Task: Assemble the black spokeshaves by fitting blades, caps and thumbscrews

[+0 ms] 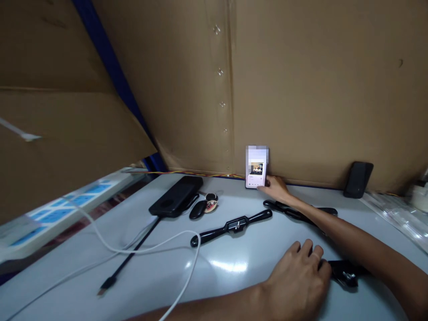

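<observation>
My right hand (277,188) reaches to the back of the table and grips the lower right edge of a lit smartphone (257,174), which leans upright near the cardboard wall. My left hand (296,278) is in front, fingers curled over the near end of a black spokeshave (347,277) with a metal screw; its grip is partly hidden. A second spokeshave (237,224) lies in the middle of the table. Behind it, a third black spokeshave-like tool (279,207) is partly covered by my right forearm.
A black power bank (177,196) with a short black cable (130,258) lies left, beside a black fob (198,209). A white cable (140,251) loops across the grey table (160,272). Another phone (358,179) leans at right near clear plastic bags (397,218). A power strip (80,200) runs along the left.
</observation>
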Demonstrator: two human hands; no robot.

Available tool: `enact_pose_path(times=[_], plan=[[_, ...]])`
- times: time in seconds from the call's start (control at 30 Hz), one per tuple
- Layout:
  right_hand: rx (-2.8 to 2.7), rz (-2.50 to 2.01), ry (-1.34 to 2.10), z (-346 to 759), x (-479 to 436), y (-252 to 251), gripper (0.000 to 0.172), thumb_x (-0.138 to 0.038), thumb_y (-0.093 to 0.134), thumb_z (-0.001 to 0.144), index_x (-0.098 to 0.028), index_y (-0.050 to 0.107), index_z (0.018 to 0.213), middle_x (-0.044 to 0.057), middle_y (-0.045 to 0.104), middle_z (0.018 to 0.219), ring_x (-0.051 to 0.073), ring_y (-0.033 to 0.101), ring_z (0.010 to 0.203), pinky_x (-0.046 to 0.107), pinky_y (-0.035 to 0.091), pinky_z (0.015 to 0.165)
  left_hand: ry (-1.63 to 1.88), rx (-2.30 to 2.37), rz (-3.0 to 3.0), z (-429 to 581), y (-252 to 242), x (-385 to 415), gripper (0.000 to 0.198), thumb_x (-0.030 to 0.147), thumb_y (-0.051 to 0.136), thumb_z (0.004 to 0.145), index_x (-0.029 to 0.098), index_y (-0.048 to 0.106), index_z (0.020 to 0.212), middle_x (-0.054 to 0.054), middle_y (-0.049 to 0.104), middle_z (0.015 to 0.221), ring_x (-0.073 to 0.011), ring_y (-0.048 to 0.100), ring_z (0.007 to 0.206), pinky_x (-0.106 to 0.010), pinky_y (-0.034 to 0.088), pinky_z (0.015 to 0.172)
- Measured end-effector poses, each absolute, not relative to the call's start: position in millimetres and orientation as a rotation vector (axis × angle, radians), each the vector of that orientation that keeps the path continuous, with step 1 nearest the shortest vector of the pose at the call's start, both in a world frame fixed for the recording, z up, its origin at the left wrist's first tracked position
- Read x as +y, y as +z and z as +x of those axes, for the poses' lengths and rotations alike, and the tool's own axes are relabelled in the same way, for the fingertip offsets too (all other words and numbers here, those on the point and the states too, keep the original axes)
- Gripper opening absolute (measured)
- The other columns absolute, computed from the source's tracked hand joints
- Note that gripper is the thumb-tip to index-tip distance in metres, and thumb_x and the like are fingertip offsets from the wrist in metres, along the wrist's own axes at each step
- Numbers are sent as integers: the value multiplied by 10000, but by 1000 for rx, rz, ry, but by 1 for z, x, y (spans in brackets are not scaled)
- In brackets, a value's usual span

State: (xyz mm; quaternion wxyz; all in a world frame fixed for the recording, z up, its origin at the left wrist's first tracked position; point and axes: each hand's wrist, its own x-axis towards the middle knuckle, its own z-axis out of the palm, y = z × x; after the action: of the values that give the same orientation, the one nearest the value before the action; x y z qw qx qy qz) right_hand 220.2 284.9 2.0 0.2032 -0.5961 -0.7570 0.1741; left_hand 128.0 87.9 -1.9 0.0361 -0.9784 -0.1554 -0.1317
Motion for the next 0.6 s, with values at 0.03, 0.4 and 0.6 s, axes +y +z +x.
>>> enact_pose_path(times=[0.03, 0.4, 0.6], plan=[[-2113, -1668, 483, 220, 284, 2, 349, -384, 696, 1046, -184, 666, 1330, 101, 677, 1347, 273, 701, 1135, 477, 617, 955, -404, -477, -3006, 128, -2, 88, 182, 312, 617, 1018, 137, 656, 1046, -107, 659, 1012, -272, 579, 920, -379, 441, 714], [-2116, -1696, 454, 219, 282, 4, 355, -389, 697, 1045, -184, 663, 1334, 103, 675, 1352, 274, 700, 1141, 481, 615, 960, -384, -476, -3014, 126, -1, 88, 180, 310, 612, 1021, 137, 654, 1048, -104, 660, 1009, -272, 583, 927, -379, 441, 716], [-2105, -1699, 450, 218, 282, 3, 349, -387, 695, 1047, -186, 665, 1331, 103, 675, 1351, 273, 700, 1139, 479, 615, 959, -385, -481, -3016, 126, -1, 87, 196, 320, 622, 1011, 132, 656, 1054, -115, 664, 1027, -278, 579, 935, -381, 442, 719]])
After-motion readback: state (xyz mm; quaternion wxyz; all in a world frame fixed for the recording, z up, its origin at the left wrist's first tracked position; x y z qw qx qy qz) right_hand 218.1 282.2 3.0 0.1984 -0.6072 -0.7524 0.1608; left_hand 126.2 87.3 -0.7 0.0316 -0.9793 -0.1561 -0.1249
